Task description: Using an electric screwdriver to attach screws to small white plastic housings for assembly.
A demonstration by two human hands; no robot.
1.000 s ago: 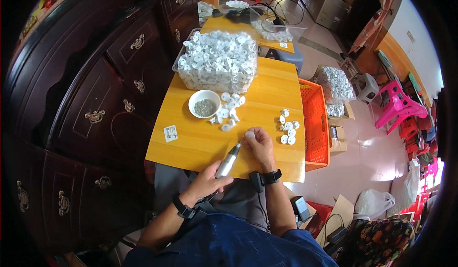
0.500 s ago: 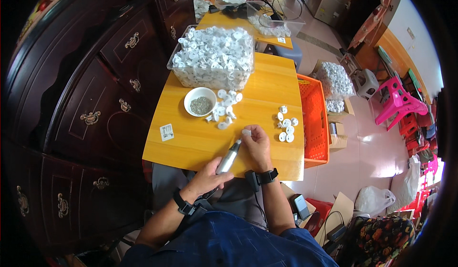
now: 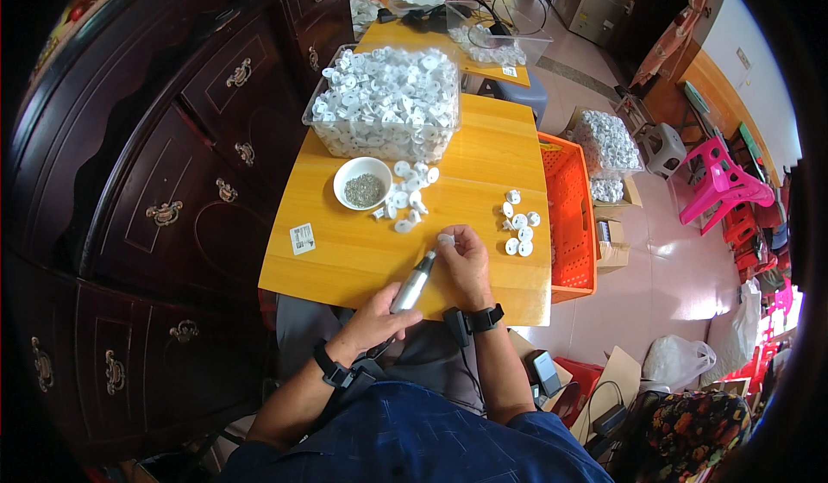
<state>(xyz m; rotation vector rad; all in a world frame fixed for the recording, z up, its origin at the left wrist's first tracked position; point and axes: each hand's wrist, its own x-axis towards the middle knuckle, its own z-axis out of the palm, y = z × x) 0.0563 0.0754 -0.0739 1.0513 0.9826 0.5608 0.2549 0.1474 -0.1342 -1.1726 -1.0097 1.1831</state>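
Little has shifted on the table since a moment ago: your hands keep the same place at the near edge, and only your head has tipped, bringing the heaped clear bin point(image 3: 388, 108) lower in view. You look to be mid-way through working one small white part point(image 3: 445, 239) with the silver pen-shaped tool point(image 3: 412, 283), its tip at the piece. Your left hand point(image 3: 377, 317) is closed around the tool's barrel, wrist low off the table edge, tool angled up and to the right. Your right hand point(image 3: 467, 263) pinches the part between fingertips, knuckles up, resting on the yellow table point(image 3: 354, 254). Next, by my judgement, you need to hold the piece steady, finish, and set it with the small group of white parts point(image 3: 519, 233) to your right. Unworked pieces lie beside the white bowl point(image 3: 363, 183) of grey bits.
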